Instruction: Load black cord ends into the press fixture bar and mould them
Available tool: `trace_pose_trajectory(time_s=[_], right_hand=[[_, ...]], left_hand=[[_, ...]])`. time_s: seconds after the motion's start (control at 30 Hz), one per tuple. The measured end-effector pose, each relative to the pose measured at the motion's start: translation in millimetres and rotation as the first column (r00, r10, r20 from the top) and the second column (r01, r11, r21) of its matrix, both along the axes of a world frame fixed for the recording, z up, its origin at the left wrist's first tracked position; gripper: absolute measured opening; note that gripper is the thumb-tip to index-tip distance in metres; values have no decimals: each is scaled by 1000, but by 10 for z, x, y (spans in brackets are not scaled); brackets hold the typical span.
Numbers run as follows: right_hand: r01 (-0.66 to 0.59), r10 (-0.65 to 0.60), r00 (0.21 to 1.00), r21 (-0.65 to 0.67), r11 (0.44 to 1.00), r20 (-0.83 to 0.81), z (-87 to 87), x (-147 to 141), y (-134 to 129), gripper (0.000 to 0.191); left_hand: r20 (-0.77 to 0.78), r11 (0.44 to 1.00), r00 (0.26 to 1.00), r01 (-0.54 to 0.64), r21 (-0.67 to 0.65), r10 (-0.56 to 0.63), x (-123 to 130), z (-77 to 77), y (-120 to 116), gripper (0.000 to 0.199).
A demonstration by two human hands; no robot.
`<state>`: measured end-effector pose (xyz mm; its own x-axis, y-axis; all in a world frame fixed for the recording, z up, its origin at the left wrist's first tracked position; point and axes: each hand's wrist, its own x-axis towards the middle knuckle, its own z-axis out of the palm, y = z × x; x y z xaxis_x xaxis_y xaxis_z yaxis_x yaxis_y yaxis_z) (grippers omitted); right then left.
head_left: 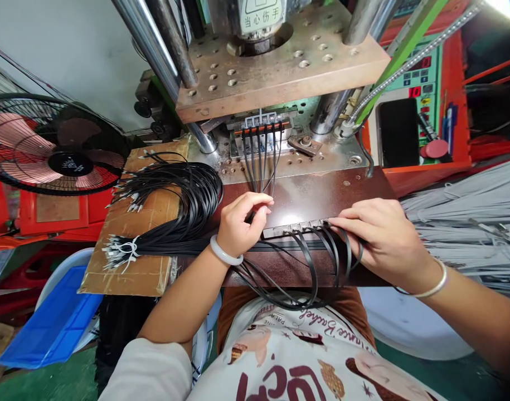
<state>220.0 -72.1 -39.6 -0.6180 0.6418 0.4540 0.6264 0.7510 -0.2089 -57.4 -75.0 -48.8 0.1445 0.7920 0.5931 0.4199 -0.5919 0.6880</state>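
Note:
My left hand (pixel 244 220) is curled, thumb near the fingers, around black cables (pixel 261 161) that run down from the press's mould (pixel 261 136). Part of its grip is hidden behind the fingers. My right hand (pixel 378 239) pinches the end of a black cable (pixel 349 253) at the right end of a slotted metal bar (pixel 296 228). Several cable ends sit in that bar, and their loops (pixel 311 267) hang over the front edge of the brown board (pixel 342 192) towards my lap.
The press's thick upper plate (pixel 280 72) stands over the mould. Bundled black cables (pixel 196 195) lie on cardboard (pixel 154 217) at the left, beside a fan (pixel 71 161). At the right are grey cables (pixel 467 223), a phone (pixel 399 133) and a control panel (pixel 428 72).

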Motion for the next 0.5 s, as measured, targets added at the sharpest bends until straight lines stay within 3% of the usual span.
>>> trace_pose_trajectory(time_s=[0.23, 0.5], right_hand=[[21, -40, 979, -94, 995, -200, -12, -88, -17, 10], [-13, 4, 992, -72, 997, -128, -65, -77, -3, 13]], left_hand=[[-39, 1000, 999, -1, 17, 1, 1, 10, 8, 14], [-63, 999, 998, 5, 33, -3, -5, 36, 20, 15]])
